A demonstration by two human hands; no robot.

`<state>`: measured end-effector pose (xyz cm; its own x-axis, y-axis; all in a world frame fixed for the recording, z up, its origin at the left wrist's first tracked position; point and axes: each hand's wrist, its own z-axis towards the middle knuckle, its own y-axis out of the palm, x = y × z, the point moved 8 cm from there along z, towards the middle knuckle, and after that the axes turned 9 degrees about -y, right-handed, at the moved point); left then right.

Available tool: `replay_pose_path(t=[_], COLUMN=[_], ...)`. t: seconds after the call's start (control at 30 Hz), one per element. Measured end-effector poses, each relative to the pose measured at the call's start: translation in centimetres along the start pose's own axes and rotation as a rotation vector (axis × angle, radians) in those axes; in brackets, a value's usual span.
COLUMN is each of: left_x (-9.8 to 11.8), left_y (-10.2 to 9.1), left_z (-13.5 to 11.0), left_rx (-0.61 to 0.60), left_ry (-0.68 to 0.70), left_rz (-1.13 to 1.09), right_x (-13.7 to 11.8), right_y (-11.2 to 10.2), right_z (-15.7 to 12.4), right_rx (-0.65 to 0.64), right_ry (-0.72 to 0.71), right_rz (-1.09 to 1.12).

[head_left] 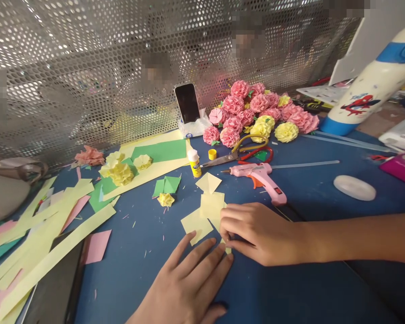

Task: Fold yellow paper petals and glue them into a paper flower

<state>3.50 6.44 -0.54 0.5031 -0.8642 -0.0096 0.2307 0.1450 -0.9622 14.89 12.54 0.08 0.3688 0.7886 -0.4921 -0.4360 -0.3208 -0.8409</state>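
Note:
My left hand [192,279] lies flat on the blue table, fingers spread, its fingertips touching a small piece of pale yellow paper [228,250]. My right hand [256,234] reaches in from the right with its fingers curled and pinched at that same piece, most of which they hide. Just beyond both hands lie several yellow paper squares [212,205], partly overlapping, with a folded one [208,183] at the far end. Farther left sit a small yellow folded paper flower [165,200] and green paper squares [168,185].
Behind the squares are a glue stick [195,164], scissors [227,158] and a pink glue gun [258,177]. Pink and yellow paper flowers [234,105] pile up near a propped phone [188,103]. Paper strips [59,252] cover the left; a bottle [364,90] leans at right.

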Motion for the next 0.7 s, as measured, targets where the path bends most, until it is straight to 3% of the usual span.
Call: replay_pose_path(t=[0.37,0.57,0.7], left_x=[0.0,-0.3,-0.4], left_y=[0.1,-0.2,0.0], left_z=[0.0,0.0,-0.1], left_rx=[0.035,0.068,0.033], left_ry=[-0.017,-0.029,-0.037], left_rz=[0.026,0.005,-0.014], right_x=[0.6,-1.1,-0.7], right_y=[-0.4,-0.8,-0.7], right_z=[-0.4,-1.7,-1.8], right_rx=[0.065,0.017,-0.030], right_ry=[-0.022,-0.346,-0.334], right_rz=[-0.019,-0.131,-0.142])
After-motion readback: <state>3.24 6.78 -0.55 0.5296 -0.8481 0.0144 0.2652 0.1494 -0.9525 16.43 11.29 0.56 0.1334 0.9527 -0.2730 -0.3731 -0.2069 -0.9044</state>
